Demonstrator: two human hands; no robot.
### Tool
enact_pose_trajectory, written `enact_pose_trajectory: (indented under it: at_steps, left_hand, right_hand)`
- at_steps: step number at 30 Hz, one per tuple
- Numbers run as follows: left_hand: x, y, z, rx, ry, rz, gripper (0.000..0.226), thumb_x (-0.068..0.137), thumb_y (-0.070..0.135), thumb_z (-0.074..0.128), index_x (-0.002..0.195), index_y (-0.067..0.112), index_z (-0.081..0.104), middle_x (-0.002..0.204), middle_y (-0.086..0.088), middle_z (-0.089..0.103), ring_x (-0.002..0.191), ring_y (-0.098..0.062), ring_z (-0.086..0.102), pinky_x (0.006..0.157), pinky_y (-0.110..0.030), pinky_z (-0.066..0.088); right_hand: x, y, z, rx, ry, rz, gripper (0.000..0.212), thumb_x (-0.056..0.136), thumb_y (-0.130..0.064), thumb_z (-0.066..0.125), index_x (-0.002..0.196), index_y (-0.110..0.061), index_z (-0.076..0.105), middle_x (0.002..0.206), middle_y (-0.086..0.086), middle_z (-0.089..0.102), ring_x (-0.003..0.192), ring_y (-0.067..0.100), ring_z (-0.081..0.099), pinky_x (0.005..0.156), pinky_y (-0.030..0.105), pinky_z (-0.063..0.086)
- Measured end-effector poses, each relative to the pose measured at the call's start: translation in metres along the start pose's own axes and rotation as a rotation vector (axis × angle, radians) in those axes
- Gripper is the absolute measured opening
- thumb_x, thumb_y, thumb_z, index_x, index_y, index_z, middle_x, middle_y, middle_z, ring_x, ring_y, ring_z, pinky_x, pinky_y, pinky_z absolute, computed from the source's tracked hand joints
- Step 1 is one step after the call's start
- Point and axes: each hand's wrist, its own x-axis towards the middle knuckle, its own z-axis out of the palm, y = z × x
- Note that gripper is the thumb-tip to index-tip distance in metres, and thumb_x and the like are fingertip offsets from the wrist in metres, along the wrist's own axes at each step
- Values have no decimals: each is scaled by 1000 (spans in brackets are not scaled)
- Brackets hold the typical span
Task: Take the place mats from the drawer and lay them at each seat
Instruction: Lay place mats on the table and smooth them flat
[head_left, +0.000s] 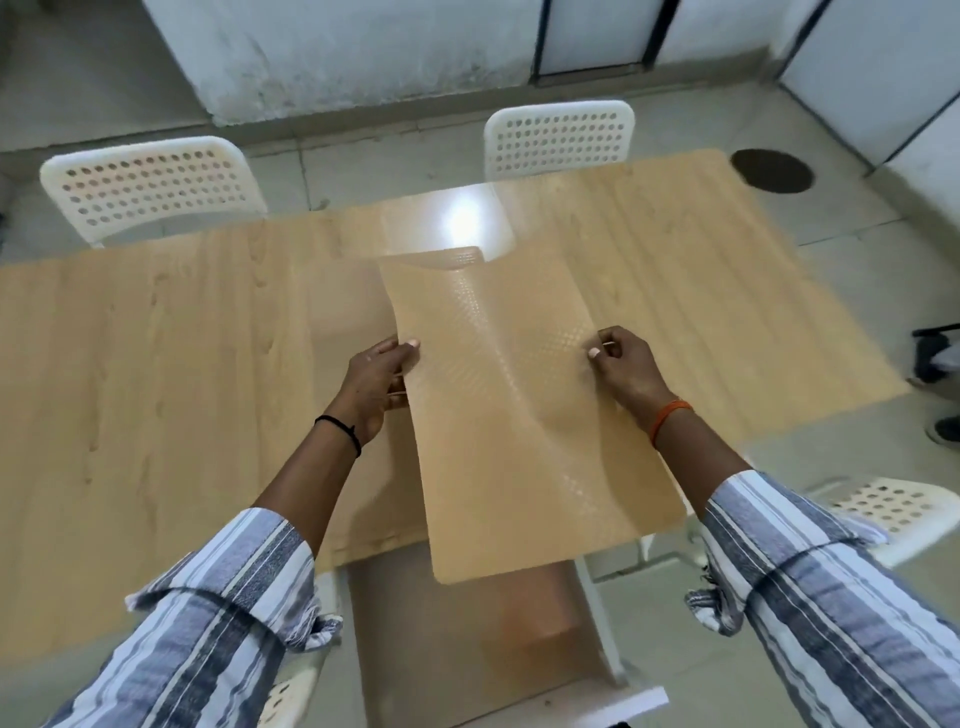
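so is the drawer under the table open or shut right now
Open. The drawer is pulled out from under the table edge, its tan inside showing below the place mat held by the left hand and right hand.

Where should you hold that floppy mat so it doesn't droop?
Pinch the place mat on its two long side edges, one hand from each side, as the left hand and right hand do. It is thin and bends between them, so one-sided holding would likely let it flop.

White perforated chairs (150, 189), wooden table (156, 332), tiled floor (363, 150).
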Motion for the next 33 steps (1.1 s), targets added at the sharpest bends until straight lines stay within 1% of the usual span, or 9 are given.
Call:
enact_pose_trajectory:
  at_steps: [3, 9, 13, 17, 19, 23, 25, 29, 33]
  left_hand:
    - [-2, 0, 43, -5, -58, -9, 7, 96, 22, 60, 97, 16, 63, 83, 1, 64, 61, -11, 62, 51, -21, 49]
    - [-2, -17, 136, -94, -84, -25, 16, 97, 22, 58, 112, 19, 65, 109, -2, 72, 96, -22, 68, 85, -39, 55]
    - [2, -37, 209, -101, 64, -26, 19, 94, 8, 56, 112, 9, 63, 108, -12, 68, 97, -29, 65, 90, -41, 53]
    - [9, -52, 269, -215, 195, -96, 15, 91, 9, 56, 100, 18, 65, 121, -11, 67, 114, -32, 63, 102, -47, 49]
    - [11, -62, 290, -261, 261, -138, 13, 91, 12, 56, 98, 20, 64, 120, -11, 67, 112, -32, 63, 99, -52, 49]
    - [20, -72, 321, -394, 345, -189, 35, 93, 15, 57, 128, 14, 59, 123, -13, 66, 107, -32, 66, 93, -52, 54]
    - [21, -76, 334, -459, 386, -192, 34, 95, 10, 55, 129, 8, 58, 119, -14, 67, 104, -31, 66, 87, -46, 57]
    - [24, -86, 354, -541, 491, -277, 26, 96, 8, 53, 122, 6, 58, 93, -7, 67, 73, -19, 65, 47, -23, 55]
    - [30, -100, 373, -583, 537, -377, 35, 91, 8, 54, 125, 3, 60, 113, -9, 66, 98, -30, 67, 63, -34, 57]
  right_hand:
    - [-4, 10, -38, 8, 10, 7, 12, 98, -9, 50, 97, -12, 61, 90, 10, 67, 75, 26, 65, 57, 25, 44]
    - [12, 40, -119, 22, 25, -6, 11, 99, -8, 49, 95, -14, 58, 99, 14, 72, 72, 24, 68, 60, 26, 45]
    - [42, 70, -176, -24, 2, -10, 14, 98, -9, 50, 107, -13, 59, 102, 16, 71, 79, 29, 69, 63, 27, 46]
    - [64, 97, -229, -52, -22, 16, 31, 94, -8, 58, 124, -15, 58, 102, 11, 60, 88, 29, 64, 69, 27, 47]
    - [70, 110, -249, -93, -73, 46, 38, 92, -7, 61, 129, -15, 57, 107, 9, 54, 92, 26, 58, 68, 24, 44]
    - [81, 136, -276, -235, -167, 97, 47, 92, -8, 62, 137, -12, 51, 137, 16, 51, 127, 29, 50, 88, 26, 40]
    - [86, 146, -282, -304, -165, 97, 46, 92, -7, 61, 137, -10, 50, 137, 17, 54, 126, 31, 51, 90, 29, 41]
    - [100, 161, -282, -523, -123, 65, 58, 88, -12, 61, 142, -15, 41, 139, 15, 49, 125, 35, 46, 101, 46, 43]
    - [97, 166, -260, -818, 7, -37, 85, 84, -24, 63, 154, -14, 16, 160, 12, 15, 146, 36, 12, 116, 59, 19]
